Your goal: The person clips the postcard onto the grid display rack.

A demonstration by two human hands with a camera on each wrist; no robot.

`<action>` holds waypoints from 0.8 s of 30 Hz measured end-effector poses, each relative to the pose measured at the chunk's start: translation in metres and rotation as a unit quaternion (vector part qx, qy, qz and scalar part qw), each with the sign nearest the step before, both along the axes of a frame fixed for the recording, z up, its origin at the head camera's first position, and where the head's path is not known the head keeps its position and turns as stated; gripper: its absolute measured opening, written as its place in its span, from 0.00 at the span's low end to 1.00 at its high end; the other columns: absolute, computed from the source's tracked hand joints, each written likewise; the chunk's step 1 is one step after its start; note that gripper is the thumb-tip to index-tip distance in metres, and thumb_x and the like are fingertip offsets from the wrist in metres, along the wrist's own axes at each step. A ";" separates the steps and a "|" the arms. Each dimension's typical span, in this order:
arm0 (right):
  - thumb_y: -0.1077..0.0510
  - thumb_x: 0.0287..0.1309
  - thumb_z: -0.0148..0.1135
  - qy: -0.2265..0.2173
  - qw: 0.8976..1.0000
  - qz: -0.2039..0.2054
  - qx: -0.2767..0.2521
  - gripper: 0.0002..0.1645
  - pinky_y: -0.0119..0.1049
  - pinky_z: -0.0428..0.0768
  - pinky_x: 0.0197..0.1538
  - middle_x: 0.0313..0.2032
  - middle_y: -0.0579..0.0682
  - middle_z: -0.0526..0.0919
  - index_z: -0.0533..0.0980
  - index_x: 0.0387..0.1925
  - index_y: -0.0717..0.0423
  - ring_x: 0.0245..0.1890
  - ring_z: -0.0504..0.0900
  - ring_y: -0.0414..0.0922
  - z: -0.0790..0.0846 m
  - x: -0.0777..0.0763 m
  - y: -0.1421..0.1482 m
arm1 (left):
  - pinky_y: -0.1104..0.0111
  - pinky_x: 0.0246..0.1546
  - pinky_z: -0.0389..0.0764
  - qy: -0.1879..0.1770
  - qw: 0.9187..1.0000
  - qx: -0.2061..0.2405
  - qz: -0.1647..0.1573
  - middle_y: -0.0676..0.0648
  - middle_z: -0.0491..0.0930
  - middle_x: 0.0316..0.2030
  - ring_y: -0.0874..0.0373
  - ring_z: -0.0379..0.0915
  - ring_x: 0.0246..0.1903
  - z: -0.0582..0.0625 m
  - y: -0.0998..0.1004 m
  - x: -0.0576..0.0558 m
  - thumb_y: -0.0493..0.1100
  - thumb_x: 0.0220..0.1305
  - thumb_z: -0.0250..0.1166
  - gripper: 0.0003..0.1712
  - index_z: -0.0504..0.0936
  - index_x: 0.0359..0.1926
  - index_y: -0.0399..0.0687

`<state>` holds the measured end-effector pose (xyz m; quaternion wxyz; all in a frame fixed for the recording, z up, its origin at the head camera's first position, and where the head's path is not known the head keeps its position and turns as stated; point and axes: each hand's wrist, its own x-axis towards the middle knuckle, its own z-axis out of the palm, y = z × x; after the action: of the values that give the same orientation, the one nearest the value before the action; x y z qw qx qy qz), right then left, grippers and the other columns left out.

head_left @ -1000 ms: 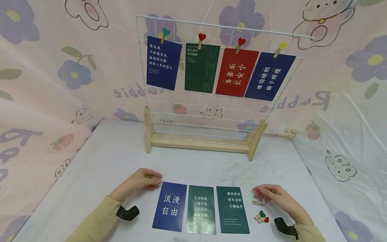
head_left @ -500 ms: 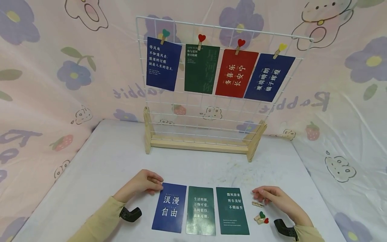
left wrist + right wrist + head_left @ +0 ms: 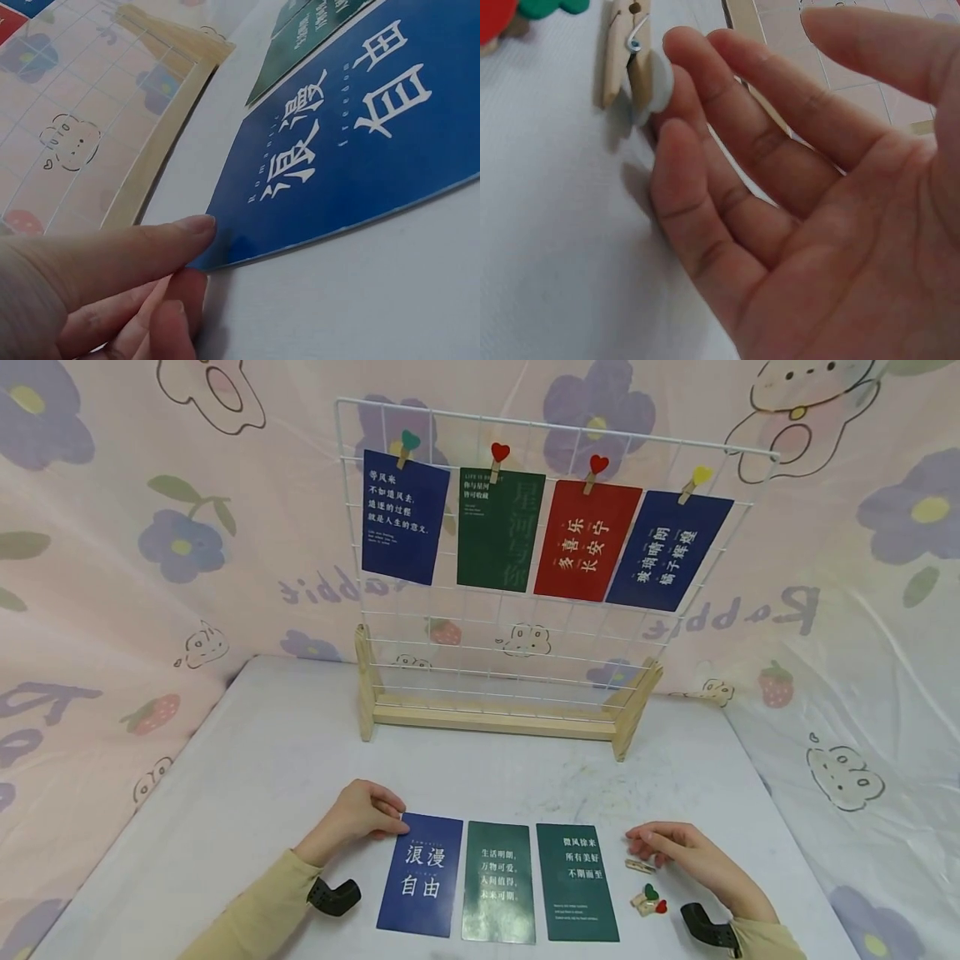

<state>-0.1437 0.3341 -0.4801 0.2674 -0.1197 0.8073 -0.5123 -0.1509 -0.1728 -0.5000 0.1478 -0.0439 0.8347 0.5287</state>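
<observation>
My left hand (image 3: 360, 814) pinches the upper left corner of a blue card (image 3: 422, 875) with white characters. In the left wrist view the thumb (image 3: 196, 226) lies on the card's face and a finger sits under its edge. Two green cards, one in the middle (image 3: 498, 882) and one on the right (image 3: 576, 882), lie beside it in a row. My right hand (image 3: 678, 847) rests palm up with loosely curled fingers, holding nothing. A small wooden clothespin (image 3: 626, 56) with a pale decoration lies right at its fingertips.
More clothespins (image 3: 648, 902) with green and red hearts lie by the right hand. Behind the cards stands a white wire grid rack (image 3: 487, 647) on a wooden base (image 3: 495, 720). Several cards hang from its top on heart clothespins, among them a red card (image 3: 587, 539).
My left hand has moved slightly right, from beside the blue card onto its upper left corner, and now pinches it. The right hand stays in about the same place.
</observation>
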 end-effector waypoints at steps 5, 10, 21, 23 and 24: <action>0.54 0.73 0.47 -0.003 1.000 -0.002 0.002 0.25 0.34 0.79 0.39 0.45 0.61 0.82 0.71 0.55 0.74 0.40 0.79 0.44 0.002 0.001 -0.001 | 0.70 0.17 0.76 0.021 1.000 -0.020 0.004 0.49 0.78 0.20 0.60 0.71 0.16 -0.004 0.003 0.000 0.32 0.37 0.80 0.16 0.83 0.29 0.39; 0.54 0.72 0.48 0.002 1.000 -0.001 0.013 0.24 0.33 0.78 0.37 0.44 0.59 0.82 0.73 0.54 0.72 0.38 0.78 0.44 0.002 0.000 0.001 | 0.70 0.17 0.77 0.034 0.999 -0.014 -0.006 0.49 0.77 0.19 0.60 0.70 0.16 -0.006 0.001 -0.001 0.31 0.36 0.79 0.15 0.82 0.27 0.39; 0.53 0.65 0.59 0.006 0.996 -0.039 0.077 0.20 0.31 0.75 0.32 0.37 0.56 0.82 0.78 0.47 0.67 0.29 0.75 0.43 -0.003 0.005 0.010 | 0.69 0.22 0.78 0.051 0.998 0.011 -0.027 0.48 0.79 0.24 0.58 0.74 0.23 0.001 -0.013 -0.005 0.32 0.40 0.78 0.15 0.82 0.31 0.35; 0.52 0.65 0.59 -0.005 0.996 -0.047 0.077 0.20 0.30 0.74 0.28 0.32 0.55 0.82 0.78 0.45 0.67 0.25 0.73 0.42 -0.003 0.006 0.010 | 0.69 0.22 0.77 0.050 0.998 0.016 -0.031 0.48 0.80 0.24 0.59 0.74 0.23 0.004 -0.014 -0.006 0.32 0.41 0.78 0.15 0.81 0.31 0.33; 0.51 0.65 0.58 -0.012 0.996 -0.050 0.077 0.19 0.31 0.72 0.26 0.30 0.54 0.81 0.78 0.44 0.66 0.23 0.72 0.42 -0.003 0.006 0.011 | 0.69 0.22 0.77 0.049 0.998 0.017 -0.032 0.48 0.80 0.24 0.59 0.74 0.23 0.005 -0.014 -0.006 0.32 0.41 0.78 0.15 0.81 0.31 0.33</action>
<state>-0.1376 0.3447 -0.4829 0.2596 -0.0526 0.8459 -0.4630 -0.1570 -0.1868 -0.4951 0.1239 0.0112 0.8330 0.5391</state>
